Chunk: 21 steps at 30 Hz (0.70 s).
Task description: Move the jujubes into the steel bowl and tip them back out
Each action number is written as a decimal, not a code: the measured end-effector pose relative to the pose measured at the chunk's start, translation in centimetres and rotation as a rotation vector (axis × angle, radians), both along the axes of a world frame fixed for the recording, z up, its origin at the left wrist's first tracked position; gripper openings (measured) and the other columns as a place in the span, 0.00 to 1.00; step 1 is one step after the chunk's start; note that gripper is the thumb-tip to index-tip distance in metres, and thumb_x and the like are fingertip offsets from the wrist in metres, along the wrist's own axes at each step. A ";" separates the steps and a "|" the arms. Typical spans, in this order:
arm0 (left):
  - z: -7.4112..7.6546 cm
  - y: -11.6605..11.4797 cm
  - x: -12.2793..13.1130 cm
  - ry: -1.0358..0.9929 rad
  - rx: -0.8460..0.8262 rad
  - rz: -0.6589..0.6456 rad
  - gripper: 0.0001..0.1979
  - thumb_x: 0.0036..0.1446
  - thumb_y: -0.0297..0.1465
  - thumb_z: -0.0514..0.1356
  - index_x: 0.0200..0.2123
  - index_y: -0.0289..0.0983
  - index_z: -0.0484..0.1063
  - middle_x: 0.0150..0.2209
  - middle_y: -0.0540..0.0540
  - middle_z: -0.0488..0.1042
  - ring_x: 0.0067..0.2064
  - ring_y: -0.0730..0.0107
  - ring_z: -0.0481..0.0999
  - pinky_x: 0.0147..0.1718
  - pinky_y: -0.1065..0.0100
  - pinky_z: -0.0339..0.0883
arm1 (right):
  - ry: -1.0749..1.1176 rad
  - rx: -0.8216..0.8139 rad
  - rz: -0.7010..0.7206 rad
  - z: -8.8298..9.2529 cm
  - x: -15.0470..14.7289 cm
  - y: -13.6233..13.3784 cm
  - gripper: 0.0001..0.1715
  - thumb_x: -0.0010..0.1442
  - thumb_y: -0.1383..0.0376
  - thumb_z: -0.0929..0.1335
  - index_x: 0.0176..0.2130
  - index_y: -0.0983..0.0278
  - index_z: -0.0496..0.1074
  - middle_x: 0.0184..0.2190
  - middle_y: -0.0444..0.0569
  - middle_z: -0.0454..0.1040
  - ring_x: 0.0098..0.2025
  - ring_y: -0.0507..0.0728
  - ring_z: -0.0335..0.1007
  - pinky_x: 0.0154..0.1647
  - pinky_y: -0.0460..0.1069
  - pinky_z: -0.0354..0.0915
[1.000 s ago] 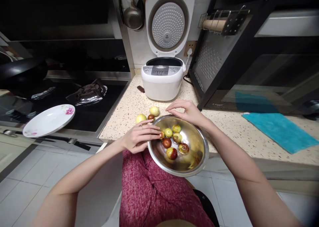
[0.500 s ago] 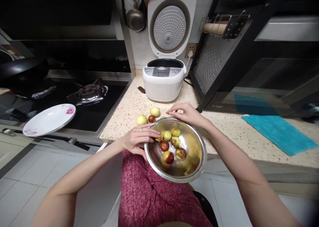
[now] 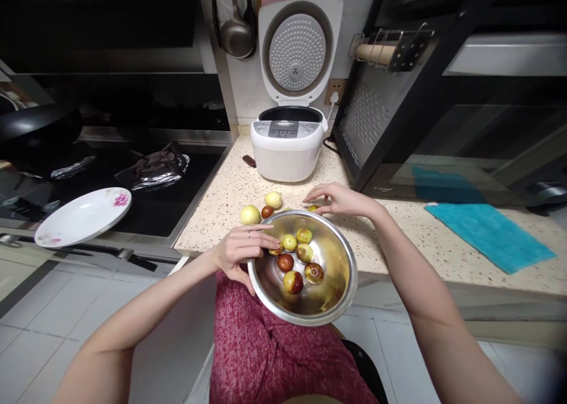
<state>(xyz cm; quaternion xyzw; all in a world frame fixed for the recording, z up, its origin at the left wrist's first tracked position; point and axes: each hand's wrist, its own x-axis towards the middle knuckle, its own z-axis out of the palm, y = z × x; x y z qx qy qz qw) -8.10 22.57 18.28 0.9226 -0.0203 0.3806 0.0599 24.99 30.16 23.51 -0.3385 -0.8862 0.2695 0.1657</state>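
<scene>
Curling over the near rim of a round, polished steel bowl (image 3: 341, 286), the left hand (image 3: 241, 251) has a closed grip on it, fingertips inside beside smooth oval fruits (image 3: 303, 253) (some green, some russet). The bowl juts out past the speckled stone tabletop (image 3: 398, 238). Beyond it the right hand (image 3: 343, 201) touches a small fruit (image 3: 313, 207); whether that grip has closed, I cannot tell.

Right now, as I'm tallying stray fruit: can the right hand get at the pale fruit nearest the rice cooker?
Likely yes: the right hand is just beyond the bowl, pointing toward the pale fruit, with nothing tall on the counter between them.
</scene>
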 end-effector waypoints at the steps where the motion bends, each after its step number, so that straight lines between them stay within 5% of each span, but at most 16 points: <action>1: 0.1 0.0 0.0 0.004 -0.002 -0.002 0.25 0.63 0.54 0.62 0.43 0.36 0.76 0.49 0.35 0.84 0.54 0.55 0.84 0.59 0.47 0.77 | -0.017 -0.020 -0.012 0.0 0.2 0.0 0.20 0.58 0.58 0.77 0.49 0.63 0.83 0.47 0.54 0.83 0.46 0.61 0.79 0.46 0.52 0.71; 10: 0.8 0.0 0.1 0.067 0.000 0.001 0.35 0.65 0.54 0.59 0.62 0.32 0.70 0.50 0.36 0.83 0.56 0.57 0.83 0.60 0.51 0.76 | -0.055 -0.012 -0.014 -0.2 -0.3 -0.1 0.13 0.56 0.67 0.75 0.43 0.66 0.83 0.39 0.52 0.85 0.34 0.55 0.77 0.38 0.48 0.70; 16: 0.5 0.2 0.0 0.083 -0.009 0.019 0.36 0.65 0.54 0.58 0.63 0.32 0.70 0.52 0.37 0.83 0.57 0.57 0.82 0.62 0.50 0.74 | 0.165 0.077 -0.113 1.4 -0.9 -1.3 0.20 0.60 0.57 0.75 0.49 0.64 0.81 0.47 0.54 0.83 0.44 0.60 0.78 0.42 0.51 0.72; 21: 0.4 0.2 0.0 0.105 -0.025 0.052 0.34 0.66 0.54 0.57 0.63 0.33 0.70 0.54 0.37 0.82 0.58 0.57 0.81 0.62 0.49 0.73 | 0.308 -0.067 0.063 2.4 -2.3 -3.1 0.22 0.59 0.54 0.76 0.49 0.63 0.79 0.47 0.52 0.82 0.47 0.59 0.77 0.47 0.52 0.71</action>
